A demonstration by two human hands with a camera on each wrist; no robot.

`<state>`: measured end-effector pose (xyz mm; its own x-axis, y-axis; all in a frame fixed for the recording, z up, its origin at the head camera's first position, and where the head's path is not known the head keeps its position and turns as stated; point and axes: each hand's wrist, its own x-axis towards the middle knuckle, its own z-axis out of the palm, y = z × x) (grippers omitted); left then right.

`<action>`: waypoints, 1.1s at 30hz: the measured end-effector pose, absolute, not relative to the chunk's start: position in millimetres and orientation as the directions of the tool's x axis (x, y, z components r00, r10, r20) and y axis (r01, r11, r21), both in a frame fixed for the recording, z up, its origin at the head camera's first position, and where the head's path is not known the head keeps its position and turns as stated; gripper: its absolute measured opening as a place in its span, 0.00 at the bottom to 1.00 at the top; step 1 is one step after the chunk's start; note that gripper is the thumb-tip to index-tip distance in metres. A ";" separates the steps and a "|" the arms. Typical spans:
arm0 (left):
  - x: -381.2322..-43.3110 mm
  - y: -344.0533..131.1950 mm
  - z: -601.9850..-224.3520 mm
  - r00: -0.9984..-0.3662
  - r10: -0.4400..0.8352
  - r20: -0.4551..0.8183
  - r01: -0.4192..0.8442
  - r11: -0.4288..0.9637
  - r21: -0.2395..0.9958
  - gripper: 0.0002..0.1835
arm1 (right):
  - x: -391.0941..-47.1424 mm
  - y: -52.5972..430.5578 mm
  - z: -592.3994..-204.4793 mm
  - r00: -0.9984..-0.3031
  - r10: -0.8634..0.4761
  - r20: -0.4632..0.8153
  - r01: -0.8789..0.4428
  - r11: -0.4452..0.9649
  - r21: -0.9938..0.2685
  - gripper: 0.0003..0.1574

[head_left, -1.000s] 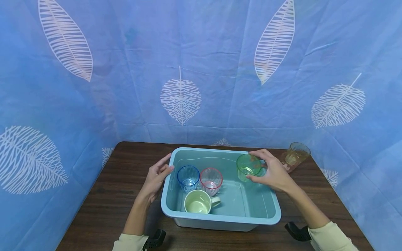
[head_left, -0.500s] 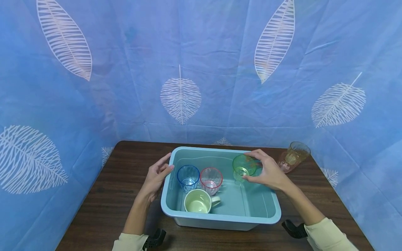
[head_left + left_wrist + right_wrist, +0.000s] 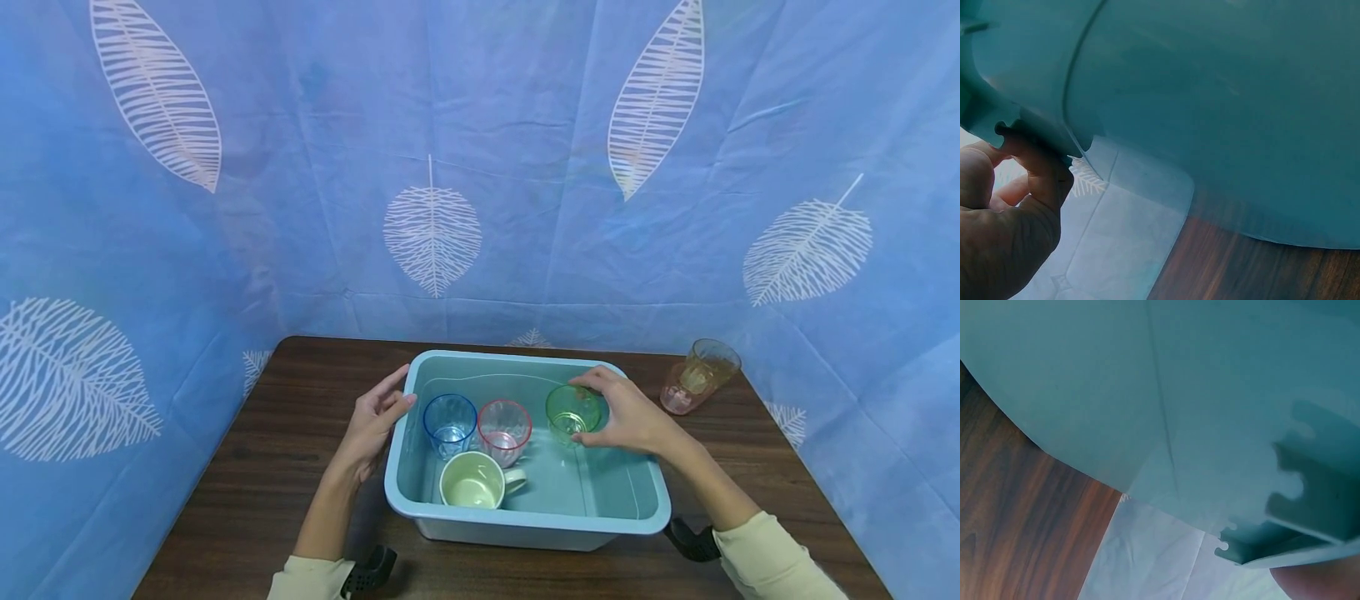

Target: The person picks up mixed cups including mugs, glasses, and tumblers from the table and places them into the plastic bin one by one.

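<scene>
A pale blue-green basin [image 3: 525,522] stands on the table. At its left rim, my left hand [image 3: 375,425] grips the edge, thumb near the top; the left wrist view shows the bent fingers [image 3: 1041,165] at the rim's underside. My right hand [image 3: 626,414] holds a green-tinted glass [image 3: 562,407] inside the basin, thumb on the near side and fingers on the far side. To its left stand a red-rimmed clear glass [image 3: 504,437] and a blue-rimmed glass [image 3: 448,437]. A pale green mug [image 3: 471,487] sits in front of them, handle pointing right.
An amber stemmed glass [image 3: 708,367] with a pinkish base stands on the table beyond the basin's right end. The dark wooden table [image 3: 247,483] meets a blue leaf-patterned cloth [image 3: 510,233] at the back and sides.
My right hand has moved left and slightly down with the green glass, bringing it closer to the red-rimmed glass. The left hand and basin have stayed in place.
</scene>
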<state>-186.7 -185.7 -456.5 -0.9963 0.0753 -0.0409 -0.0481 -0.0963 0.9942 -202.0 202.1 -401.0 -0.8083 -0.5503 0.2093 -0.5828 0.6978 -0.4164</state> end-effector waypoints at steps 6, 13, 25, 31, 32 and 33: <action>-187.1 -186.2 -457.3 -0.997 0.075 -0.034 -0.041 -0.096 0.995 0.32 | -203.4 200.2 -398.7 -0.804 -0.562 0.196 -0.591 0.714 -0.376 0.44; -186.6 -186.2 -457.9 -0.997 0.071 -0.039 -0.046 -0.093 0.995 0.32 | -206.4 196.6 -398.5 -0.798 -0.580 0.166 -0.597 0.721 -0.351 0.48; -186.3 -186.1 -457.8 -0.997 0.075 -0.028 -0.034 -0.088 0.996 0.32 | -208.8 189.6 -404.9 -0.807 -0.586 0.074 -0.585 0.774 -0.243 0.53; -187.2 -185.1 -458.8 -0.997 0.082 -0.014 -0.023 -0.114 0.993 0.32 | -209.6 185.7 -407.5 -0.818 -0.573 0.046 -0.575 0.810 -0.114 0.52; -187.3 -184.8 -458.9 -0.997 0.082 -0.013 -0.022 -0.118 0.993 0.32 | -209.7 185.2 -407.9 -0.819 -0.573 0.045 -0.574 0.813 -0.096 0.52; -187.3 -184.7 -459.1 -0.997 0.080 -0.011 -0.021 -0.120 0.993 0.32 | -209.8 184.7 -408.5 -0.819 -0.572 0.044 -0.573 0.816 -0.079 0.51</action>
<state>-187.3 -184.7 -459.1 -0.9967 0.0805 -0.0114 -0.0210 -0.1196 0.9926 -209.8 184.7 -408.5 -0.8194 -0.5716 0.0440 -0.5732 0.8156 -0.0793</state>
